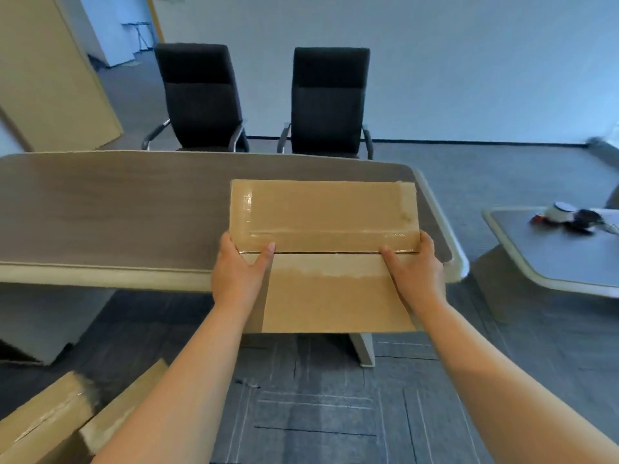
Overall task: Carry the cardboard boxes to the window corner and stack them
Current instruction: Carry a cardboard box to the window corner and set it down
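Cardboard, plain brown corrugated stuff, taped along the seams with glossy clear tape that catches the light: that's the cardboard box (323, 229) in the middle of the view. It's a long flat rectangle, gripped at both near corners and sticking out past the near edge of the worktop (110, 209), so the far half is over the wood and the front face hangs over the floor. Can't tell if it's resting on the surface or lifted just off it.

Left hand (239, 272) is clamped on the left end, thumb lying on top near the tape seam, with the rest of the fingers wrapped out of sight around the side. Right hand (415, 266) mirrors it on the right end, thumb on top as well.

Worktop is grey-brown woodgrain laminate with a thick cream rounded rim and soft curved corners. Two black high-back chairs (330, 98) with chrome armrests sit on the far side. A second table (566, 256), same cream edging, is off to the right with some small blurry items on it. More cardboard boxes (50, 420) sit low at the bottom left, dull brown, tape down the middle. Floor is grey carpet tile (318, 406) with thin line patterns.
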Demonstrator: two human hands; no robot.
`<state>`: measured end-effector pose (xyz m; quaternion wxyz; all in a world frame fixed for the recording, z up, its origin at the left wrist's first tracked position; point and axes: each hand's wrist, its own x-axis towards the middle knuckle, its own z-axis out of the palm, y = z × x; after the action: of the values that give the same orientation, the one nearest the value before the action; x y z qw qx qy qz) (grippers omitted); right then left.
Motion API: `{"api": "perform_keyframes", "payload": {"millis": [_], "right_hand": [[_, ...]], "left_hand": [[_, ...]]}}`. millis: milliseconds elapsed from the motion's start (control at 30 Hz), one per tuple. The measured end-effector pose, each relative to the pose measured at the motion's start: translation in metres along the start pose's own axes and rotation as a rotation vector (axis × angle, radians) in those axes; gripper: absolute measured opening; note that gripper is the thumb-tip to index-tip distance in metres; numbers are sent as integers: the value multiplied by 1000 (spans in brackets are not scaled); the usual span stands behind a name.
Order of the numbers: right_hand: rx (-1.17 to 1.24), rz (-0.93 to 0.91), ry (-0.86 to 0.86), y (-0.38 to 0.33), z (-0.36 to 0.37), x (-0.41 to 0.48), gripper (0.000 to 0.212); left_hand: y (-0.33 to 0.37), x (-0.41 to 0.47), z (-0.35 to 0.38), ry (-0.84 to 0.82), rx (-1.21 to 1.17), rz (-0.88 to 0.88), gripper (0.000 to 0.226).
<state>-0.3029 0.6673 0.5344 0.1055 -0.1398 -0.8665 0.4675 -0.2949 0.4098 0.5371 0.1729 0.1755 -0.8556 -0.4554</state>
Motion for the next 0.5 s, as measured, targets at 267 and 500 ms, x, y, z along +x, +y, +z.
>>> {"api": "perform_keyframes", "payload": {"millis": [267,500], "right_hand": [[13,134,232,86,-114,35,69],[-6,291,434,126,-139,53,68]], "left_hand": [[85,-29,130,-234,-22,142,62],[122,-1,218,-446,-14,247,70]]}}
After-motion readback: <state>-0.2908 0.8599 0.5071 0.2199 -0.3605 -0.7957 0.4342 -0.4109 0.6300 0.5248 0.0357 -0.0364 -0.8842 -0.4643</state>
